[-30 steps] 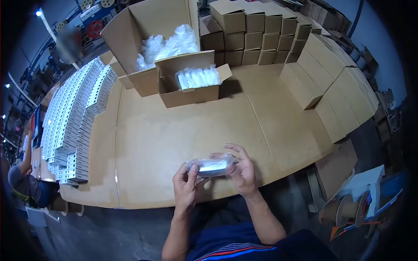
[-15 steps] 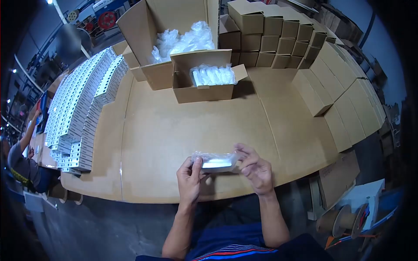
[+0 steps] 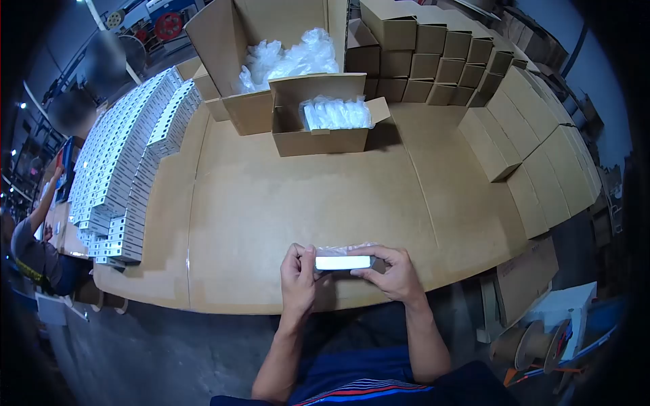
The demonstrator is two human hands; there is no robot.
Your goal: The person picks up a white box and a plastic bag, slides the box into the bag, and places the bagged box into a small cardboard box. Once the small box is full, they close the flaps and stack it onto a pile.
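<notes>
Between my two hands, just above the front edge of the table, is a small white box (image 3: 343, 262) with clear plastic wrap behind its upper edge. My left hand (image 3: 298, 277) grips its left end, thumb on the near side. The right end is pinched by my right hand (image 3: 395, 273), with fingers along the top and thumb below. Farther back stands an open cardboard box (image 3: 319, 143) holding a row of plastic-wrapped packets (image 3: 336, 114).
Behind it, a larger carton (image 3: 252, 114) holds crumpled clear plastic bags (image 3: 291, 61). Stacked white boxes (image 3: 122, 155) line the left side. Brown cardboard boxes (image 3: 433, 64) are piled at the back right and along the right edge. Another person (image 3: 37, 247) works at far left.
My right hand has closed from a loose, spread pose onto the right end of the white box. The plastic wrap now lies along the box's far side.
</notes>
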